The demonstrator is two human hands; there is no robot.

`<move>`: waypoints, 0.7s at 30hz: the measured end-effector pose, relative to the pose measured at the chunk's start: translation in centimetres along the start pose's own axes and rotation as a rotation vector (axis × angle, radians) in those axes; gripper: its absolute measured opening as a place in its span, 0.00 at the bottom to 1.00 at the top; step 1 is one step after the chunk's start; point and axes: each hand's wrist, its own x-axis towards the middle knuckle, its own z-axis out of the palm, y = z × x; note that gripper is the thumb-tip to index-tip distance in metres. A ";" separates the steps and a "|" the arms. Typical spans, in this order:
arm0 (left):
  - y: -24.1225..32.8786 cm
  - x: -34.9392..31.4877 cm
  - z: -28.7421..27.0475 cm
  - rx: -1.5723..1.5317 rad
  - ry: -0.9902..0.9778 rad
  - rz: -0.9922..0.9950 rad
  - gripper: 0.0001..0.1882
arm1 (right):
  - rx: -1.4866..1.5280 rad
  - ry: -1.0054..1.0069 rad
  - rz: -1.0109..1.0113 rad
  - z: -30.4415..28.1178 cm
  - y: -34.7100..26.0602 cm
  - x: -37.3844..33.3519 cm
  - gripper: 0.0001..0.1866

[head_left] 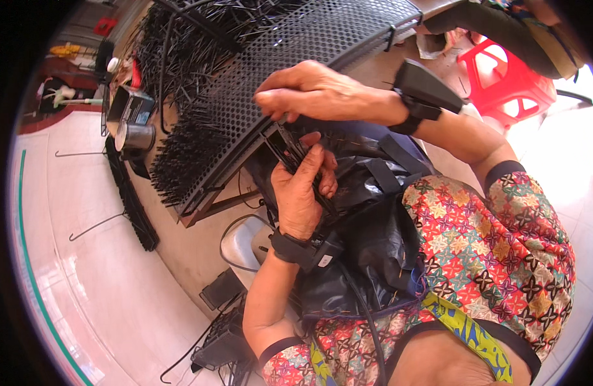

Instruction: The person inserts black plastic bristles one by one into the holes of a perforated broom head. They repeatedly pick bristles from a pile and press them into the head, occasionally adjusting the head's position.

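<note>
Starting at the left: three wire hooks [94, 225] lie on the pale floor, and a dark brush strip [132, 206] lies beside the bench. A small metal can [135, 136] sits by the panel's lower end.

Now the panel [290, 77] itself, black and perforated, tilted up across the bench, with thin black rods [177, 164] bristling out under it. Far too many to count, hundreds I'd say.

Centre now. My left hand [301, 193] cups a bundle of the same rods [296, 154], fingers curled round it just below the panel's edge, over the black apron [367, 225] on my lap. One bundle; I can't count the rods in it.

My right hand [309, 90] is up against the panel face, thumb and fingertips pressed together, apparently on a single rod, though the rod is mostly hidden there.

I judge these rods light, thin and stiff with some spring, smooth enough to slide out of a loose fist. The bundle wants holding round its middle; a single rod wants pinching near the tip so it doesn't bend.

There are two wrist units, one per arm. Far right, one red stool [505, 80].
</note>
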 end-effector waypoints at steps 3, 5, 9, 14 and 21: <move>-0.3 0.4 -0.6 -0.011 -0.043 -0.040 0.12 | -0.046 -0.127 0.109 0.9 0.4 0.6 0.33; -0.6 0.5 -1.0 -0.013 -0.079 -0.062 0.12 | -0.120 -0.297 0.159 0.8 1.0 -0.1 0.31; -1.3 0.2 -1.6 -0.021 -0.087 -0.136 0.09 | -0.207 -0.418 0.053 1.9 2.0 -0.6 0.33; -1.7 -0.1 -2.1 0.010 -0.049 -0.113 0.09 | -0.264 -0.464 -0.063 2.6 2.9 -2.3 0.29; 2.2 2.0 -3.1 -0.135 0.107 0.134 0.12 | 0.623 0.154 0.440 2.6 4.0 -2.6 0.29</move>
